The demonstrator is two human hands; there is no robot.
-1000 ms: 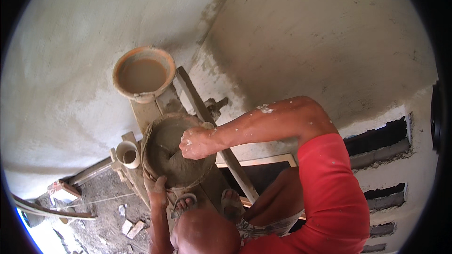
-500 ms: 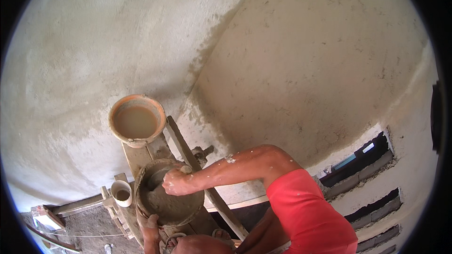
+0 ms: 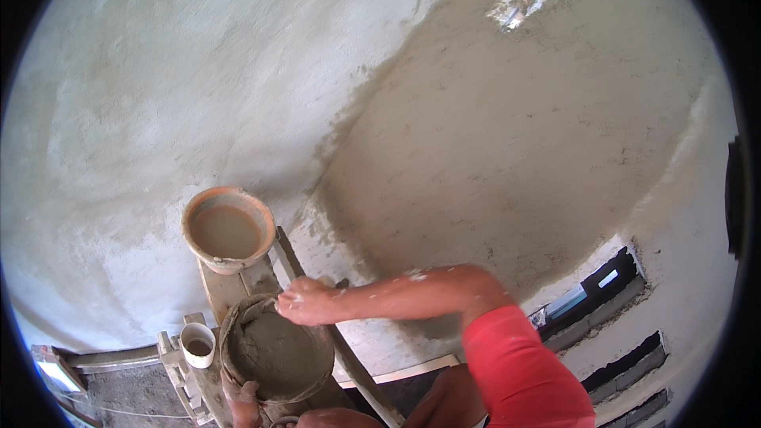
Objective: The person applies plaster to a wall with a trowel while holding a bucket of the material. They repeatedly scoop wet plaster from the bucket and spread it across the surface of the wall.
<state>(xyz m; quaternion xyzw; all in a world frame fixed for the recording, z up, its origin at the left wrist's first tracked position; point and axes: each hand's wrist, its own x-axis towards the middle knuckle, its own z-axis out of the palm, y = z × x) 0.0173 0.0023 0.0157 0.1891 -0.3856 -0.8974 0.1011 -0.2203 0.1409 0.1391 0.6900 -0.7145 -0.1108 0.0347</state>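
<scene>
A round bucket [image 3: 326, 376] of wet grey mortar [image 3: 277, 353] stands on the planks below the wall. My left hand [image 3: 242, 392] grips its near-left side, the thumb up by the rim. Over the far right rim is my right hand [image 3: 307, 303], closed in a fist. A pale rounded end, like a handle, pokes out beside the fist; the rest of what it holds is hidden. Behind the mortar bucket sits an orange-brown basin [image 3: 268, 218] of cloudy water. A small white pail [image 3: 190, 341] with a little grey-brown stuff inside stands to the left.
Planks [image 3: 218, 289] carry the vessels, with a slanting wooden beam [image 3: 357, 372] on their right. The wall bears pale plaster [image 3: 198, 95] and a darker damp area [image 3: 507, 150] with a ragged hole [image 3: 519, 4]. Slot openings [image 3: 594, 289] lie at right. Ground [image 3: 131, 396] shows below left.
My right hand has risen out of the mortar bucket to its far right rim. My left hand stays on the bucket. The view has tilted upward, so the vessels appear lower.
</scene>
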